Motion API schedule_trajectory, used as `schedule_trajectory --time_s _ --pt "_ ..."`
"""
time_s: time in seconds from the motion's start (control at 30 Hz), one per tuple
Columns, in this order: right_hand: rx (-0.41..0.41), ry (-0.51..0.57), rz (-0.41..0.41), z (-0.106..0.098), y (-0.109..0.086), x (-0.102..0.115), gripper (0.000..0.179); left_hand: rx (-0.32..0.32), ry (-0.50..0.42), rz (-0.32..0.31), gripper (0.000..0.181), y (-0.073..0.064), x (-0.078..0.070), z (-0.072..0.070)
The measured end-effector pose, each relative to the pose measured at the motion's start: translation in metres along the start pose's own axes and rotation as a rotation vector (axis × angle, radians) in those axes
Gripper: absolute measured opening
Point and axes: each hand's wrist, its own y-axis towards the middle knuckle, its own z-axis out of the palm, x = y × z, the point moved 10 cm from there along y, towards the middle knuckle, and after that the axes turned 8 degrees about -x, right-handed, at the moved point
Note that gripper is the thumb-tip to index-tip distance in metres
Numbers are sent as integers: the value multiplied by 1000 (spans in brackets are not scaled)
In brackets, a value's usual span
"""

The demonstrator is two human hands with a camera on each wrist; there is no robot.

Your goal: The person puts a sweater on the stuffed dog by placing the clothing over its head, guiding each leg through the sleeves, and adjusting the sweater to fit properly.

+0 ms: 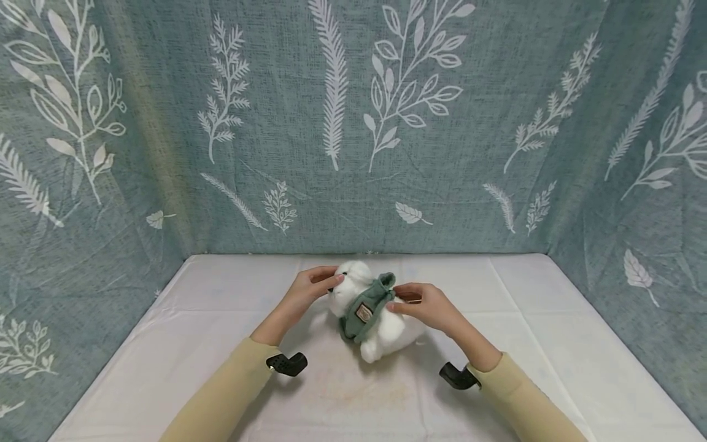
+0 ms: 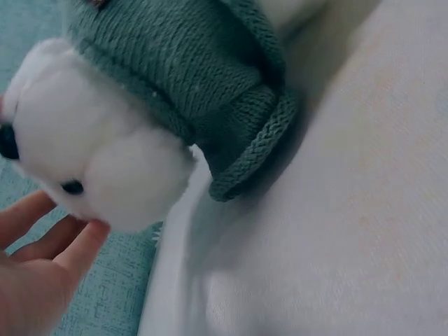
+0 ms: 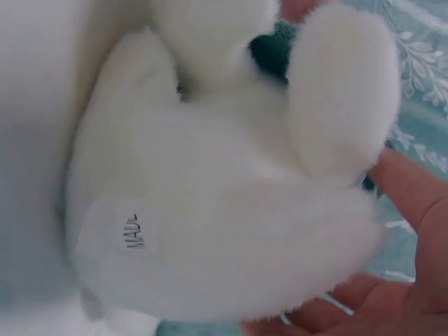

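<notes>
A white plush toy animal [image 1: 391, 334] in a green knitted vest [image 1: 359, 316] lies tilted on the table, its head toward the left. My left hand [image 1: 310, 287] holds the head [image 1: 353, 276], thumb on the face and fingers behind. In the left wrist view, the thumb and fingers of the left hand [image 2: 42, 269] touch the head near a black eye. Around the toy's body by the vest's right edge, my right hand [image 1: 422, 305] grips with thumb and fingers. The right wrist view shows the plush underside with a printed white label [image 3: 134, 231]; some right fingertips are hidden behind it.
A white cloth covers the table [image 1: 221, 380]. Blue-green curtains [image 1: 309, 209] with white leaf prints stand behind it and on both sides. Black devices sit at the left wrist [image 1: 288, 364] and the right wrist [image 1: 458, 376].
</notes>
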Motion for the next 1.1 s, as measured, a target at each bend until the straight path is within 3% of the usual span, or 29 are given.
schedule_trajectory --time_s 0.23,0.6,0.7,0.8,0.87,0.97,1.1 --pt "-26 -65 56 2 1 0 55 -28 136 57 47 1 -1 5" --pt "-19 -78 51 1 -1 3 52 -46 167 75 41 1 -2 8" --pt "-37 -51 44 -5 -3 5 50 -139 235 159 40 -1 -13 1" --pt "-76 -12 19 -14 -6 9 45 -261 298 307 34 -10 -33 -4" --pt "-101 23 6 -21 -9 12 42 -298 303 398 29 -19 -47 -3" --pt "-101 69 2 -28 -13 16 37 -247 267 465 19 -30 -59 9" --pt "-9 157 53 -25 -19 16 34 -123 254 453 10 -38 -61 28"
